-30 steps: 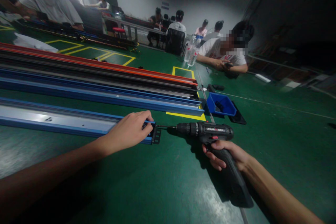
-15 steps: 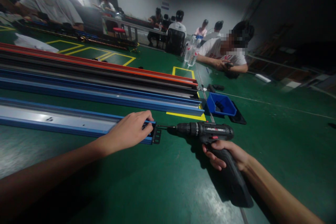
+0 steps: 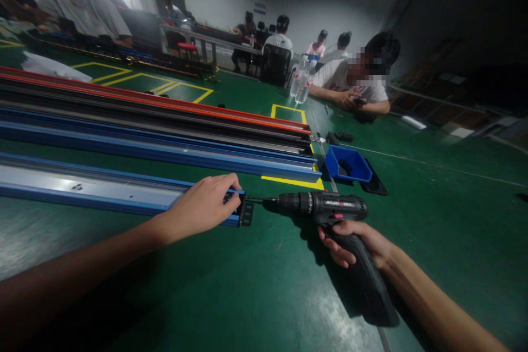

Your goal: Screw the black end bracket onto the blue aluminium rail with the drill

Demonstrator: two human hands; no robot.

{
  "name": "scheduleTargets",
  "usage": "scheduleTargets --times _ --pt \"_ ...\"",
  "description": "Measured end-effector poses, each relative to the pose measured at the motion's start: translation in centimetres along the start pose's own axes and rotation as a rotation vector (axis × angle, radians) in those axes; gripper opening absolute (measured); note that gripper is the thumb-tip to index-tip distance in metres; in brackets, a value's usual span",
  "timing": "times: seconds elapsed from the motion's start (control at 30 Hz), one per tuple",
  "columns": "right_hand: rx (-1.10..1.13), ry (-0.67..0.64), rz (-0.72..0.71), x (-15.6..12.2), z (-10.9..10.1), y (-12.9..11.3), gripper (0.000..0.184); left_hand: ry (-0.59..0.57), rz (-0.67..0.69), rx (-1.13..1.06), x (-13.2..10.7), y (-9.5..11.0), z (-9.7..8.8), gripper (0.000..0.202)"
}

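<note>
A long blue rail [image 3: 136, 206] with a silver inner face lies across the green table, ending near the middle of the view. Over that end rests my left hand [image 3: 206, 203], its fingers curled down onto the rail. A black slotted end plate [image 3: 247, 214] sits at the rail's tip. My right hand [image 3: 350, 242] is wrapped around the grip of a black cordless drill [image 3: 338, 206], which lies level and points left. From its chuck a long thin bit [image 3: 259, 199] reaches to the upper part of the end plate; the contact point is too small to make out.
Behind the rail lie more blue rails [image 3: 247, 162], black ones and an orange one [image 3: 206, 107]. A blue bin [image 3: 348, 168] with dark parts stands right of them. Two water bottles [image 3: 303, 85] stand farther back, near a seated person [image 3: 338, 82]. Other people sit beyond.
Hardly anything differs. Both hands, the drill and the blue rail keep their places.
</note>
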State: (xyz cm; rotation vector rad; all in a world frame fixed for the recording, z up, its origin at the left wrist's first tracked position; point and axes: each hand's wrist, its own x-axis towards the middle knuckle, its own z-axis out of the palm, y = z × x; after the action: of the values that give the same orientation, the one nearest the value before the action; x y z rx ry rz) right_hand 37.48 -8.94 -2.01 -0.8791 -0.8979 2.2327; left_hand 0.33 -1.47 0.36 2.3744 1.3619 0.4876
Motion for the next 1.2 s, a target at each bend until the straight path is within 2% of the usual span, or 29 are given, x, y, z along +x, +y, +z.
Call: scheduleTargets --times 0.5,1.2 --pt "-0.003 0.021 0.012 0.0 0.0 0.0 0.03 -0.027 -0.024 -0.003 -0.1 0.2 -0.3 0.017" --pt "-0.002 0.1 0.034 -0.1 1.1 -0.3 0.023 -0.006 -0.008 0.005 0.0 0.0 0.1 0.018"
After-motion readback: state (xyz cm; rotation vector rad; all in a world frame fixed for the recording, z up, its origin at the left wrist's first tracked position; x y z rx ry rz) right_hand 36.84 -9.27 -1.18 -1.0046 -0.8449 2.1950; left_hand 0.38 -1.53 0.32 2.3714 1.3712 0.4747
